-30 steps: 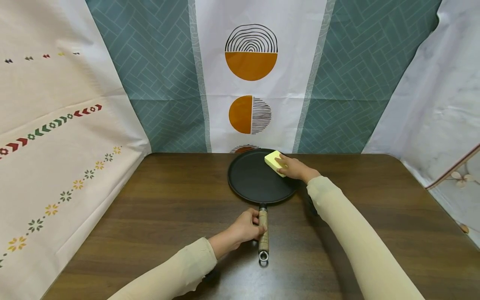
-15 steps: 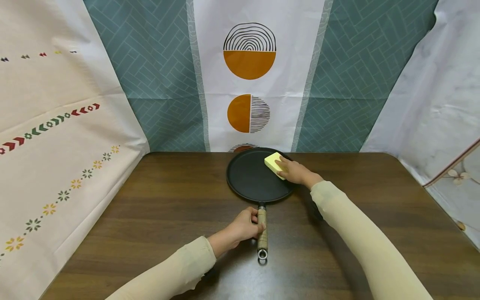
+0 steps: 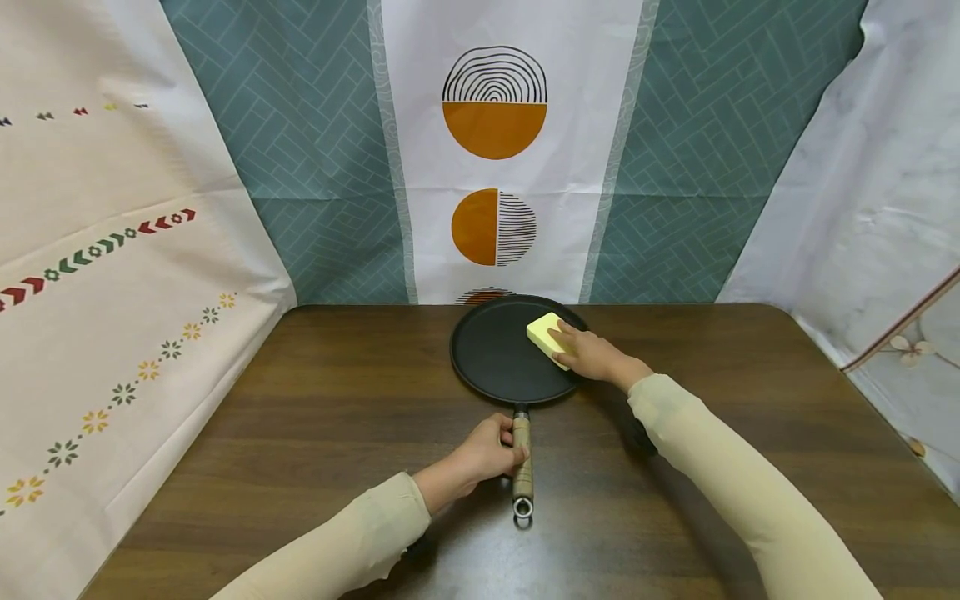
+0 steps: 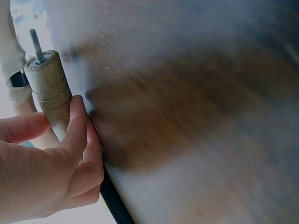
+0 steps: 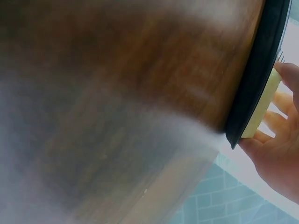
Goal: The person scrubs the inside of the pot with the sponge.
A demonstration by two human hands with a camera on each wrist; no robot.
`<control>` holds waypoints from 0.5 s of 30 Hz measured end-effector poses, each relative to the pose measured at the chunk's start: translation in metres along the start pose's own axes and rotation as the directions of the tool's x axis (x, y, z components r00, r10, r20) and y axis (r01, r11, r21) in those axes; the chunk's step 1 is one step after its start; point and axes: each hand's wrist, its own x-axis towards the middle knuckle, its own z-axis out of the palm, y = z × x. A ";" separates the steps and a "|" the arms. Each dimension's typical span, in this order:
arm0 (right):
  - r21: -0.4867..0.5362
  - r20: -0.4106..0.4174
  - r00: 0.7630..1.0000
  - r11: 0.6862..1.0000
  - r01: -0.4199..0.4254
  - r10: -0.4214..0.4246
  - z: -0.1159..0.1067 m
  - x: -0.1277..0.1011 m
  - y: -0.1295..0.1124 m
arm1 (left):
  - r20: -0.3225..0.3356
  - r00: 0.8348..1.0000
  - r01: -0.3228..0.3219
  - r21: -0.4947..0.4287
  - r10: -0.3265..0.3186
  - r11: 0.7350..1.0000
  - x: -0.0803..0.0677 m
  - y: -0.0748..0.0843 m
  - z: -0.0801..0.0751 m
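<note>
A flat black pan (image 3: 491, 350) lies near the far edge of the table, its wooden handle (image 3: 522, 479) pointing toward me. My left hand (image 3: 480, 457) grips that handle from the left side. In the left wrist view, the thumb and fingers pinch the handle (image 4: 49, 86) below its metal ring. On the right part of the pan's surface sits a pale yellow sponge (image 3: 545, 335). My right hand (image 3: 592, 357) holds it from above. The right wrist view shows the sponge (image 5: 262, 106) flat against the pan, with thumb and fingers around its edges.
The brown wooden table (image 3: 337, 400) spreads out on both sides of the pan. A patterned cloth (image 3: 330, 208) hangs behind its far edge. White cloths hang along the left (image 3: 142, 308) and right (image 3: 877, 225) sides.
My right hand has slid the sponge a little toward me along the right part of the pan. The left hand keeps its grip on the handle, and the pan stays in place.
</note>
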 end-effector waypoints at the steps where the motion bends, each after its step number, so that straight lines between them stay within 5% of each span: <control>1: 0.002 -0.002 1.000 1.000 0.001 -0.001 0.000 -0.001 -0.001 | 0.000 1.000 0.000 0.002 0.000 1.000 0.000 0.000 0.000; 15: -0.002 -0.060 0.998 1.000 -0.006 0.005 0.010 -0.017 -0.019 | -0.001 1.000 -0.009 0.006 0.009 1.000 0.000 0.000 0.000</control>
